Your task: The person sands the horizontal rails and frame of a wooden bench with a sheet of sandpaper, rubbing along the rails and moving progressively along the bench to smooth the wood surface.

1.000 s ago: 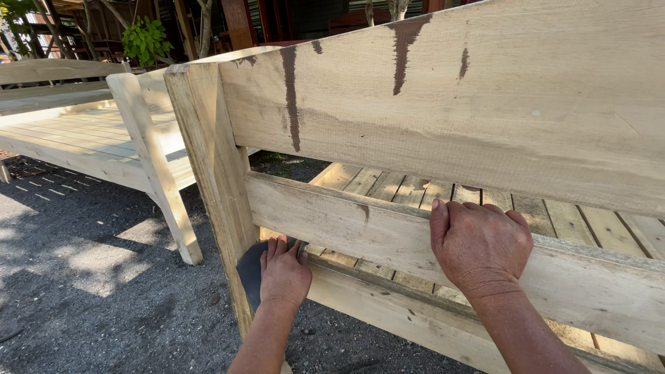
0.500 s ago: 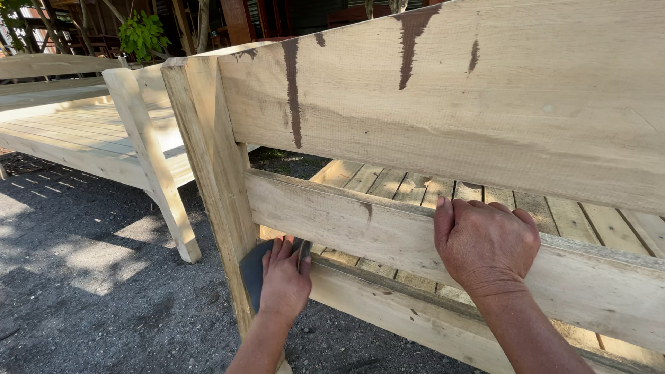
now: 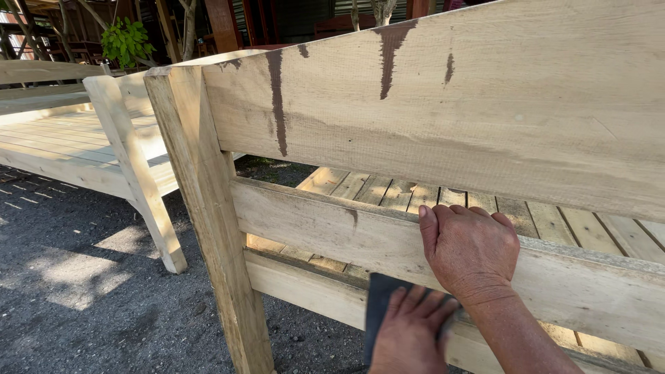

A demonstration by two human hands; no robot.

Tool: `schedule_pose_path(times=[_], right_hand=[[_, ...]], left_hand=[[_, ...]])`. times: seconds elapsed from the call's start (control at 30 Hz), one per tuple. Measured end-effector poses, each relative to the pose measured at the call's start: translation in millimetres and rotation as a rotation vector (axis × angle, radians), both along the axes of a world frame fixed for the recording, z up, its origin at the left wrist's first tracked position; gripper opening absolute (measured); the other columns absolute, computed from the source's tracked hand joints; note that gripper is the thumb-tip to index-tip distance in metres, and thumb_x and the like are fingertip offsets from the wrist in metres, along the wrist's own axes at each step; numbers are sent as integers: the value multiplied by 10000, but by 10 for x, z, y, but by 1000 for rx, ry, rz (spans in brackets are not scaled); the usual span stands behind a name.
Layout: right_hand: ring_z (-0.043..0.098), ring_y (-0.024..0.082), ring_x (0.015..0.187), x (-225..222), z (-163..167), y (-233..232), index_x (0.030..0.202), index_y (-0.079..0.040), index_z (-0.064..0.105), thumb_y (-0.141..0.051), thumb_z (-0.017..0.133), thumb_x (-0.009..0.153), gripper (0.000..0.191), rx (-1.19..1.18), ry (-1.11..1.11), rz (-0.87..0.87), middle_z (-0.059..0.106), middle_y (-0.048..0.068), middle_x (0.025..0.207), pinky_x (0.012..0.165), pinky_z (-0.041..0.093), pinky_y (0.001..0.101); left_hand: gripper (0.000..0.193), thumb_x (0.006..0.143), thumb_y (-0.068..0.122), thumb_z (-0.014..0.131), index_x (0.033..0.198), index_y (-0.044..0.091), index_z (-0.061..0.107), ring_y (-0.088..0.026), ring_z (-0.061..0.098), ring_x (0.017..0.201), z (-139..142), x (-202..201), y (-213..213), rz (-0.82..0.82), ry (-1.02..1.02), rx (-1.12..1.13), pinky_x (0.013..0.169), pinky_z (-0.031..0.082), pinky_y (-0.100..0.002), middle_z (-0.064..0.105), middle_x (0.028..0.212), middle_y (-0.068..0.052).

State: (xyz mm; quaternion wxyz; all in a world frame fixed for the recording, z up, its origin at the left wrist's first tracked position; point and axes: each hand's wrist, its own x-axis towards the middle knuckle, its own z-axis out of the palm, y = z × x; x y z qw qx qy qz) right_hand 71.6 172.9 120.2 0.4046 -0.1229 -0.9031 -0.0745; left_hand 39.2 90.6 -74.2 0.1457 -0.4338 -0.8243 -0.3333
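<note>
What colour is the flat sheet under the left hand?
Dark grey flat sheet, pressed by the left hand; head view.

Both hands are bare, with no gloves and no rings on the fingers. The right hand (image 3: pixel 470 255) has visible knuckles and veins. The left hand (image 3: pixel 410 334) shows short nails. Below the fingers, both forearms have no sleeves.
</note>
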Motion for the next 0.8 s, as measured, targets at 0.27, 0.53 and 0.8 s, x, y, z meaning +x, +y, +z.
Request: schedule_pose_path(times=[0.27,0.53,0.8], right_hand=[[709,228,744,-7,30,-18,762,-183,755,-444,431,1050,507,-38,-41,19,729,-3,726,806,532,433],[714,219,763,4,-5,15,777,-182,755,-468,439,1044,503,-18,-5,51,729,-5,708,786,531,422],[703,216,718,4,6,27,741,-179,735,-455,458,1039,491,1,-3,59,716,-6,697,747,524,405]], left_hand=[[484,1021,216,427,1485,115,521,-364,238,1544,543,-331,-1049,446,11,-157,1175,96,-577,441,1582,-127],[563,989,287,691,1465,4,592,-359,319,1579,75,430,720,-24,171,71,1269,149,-593,545,1497,-181],[506,1028,293,341,1504,199,483,-257,242,1536,753,-388,-1209,545,-143,-293,1253,131,-510,439,1564,-36]])
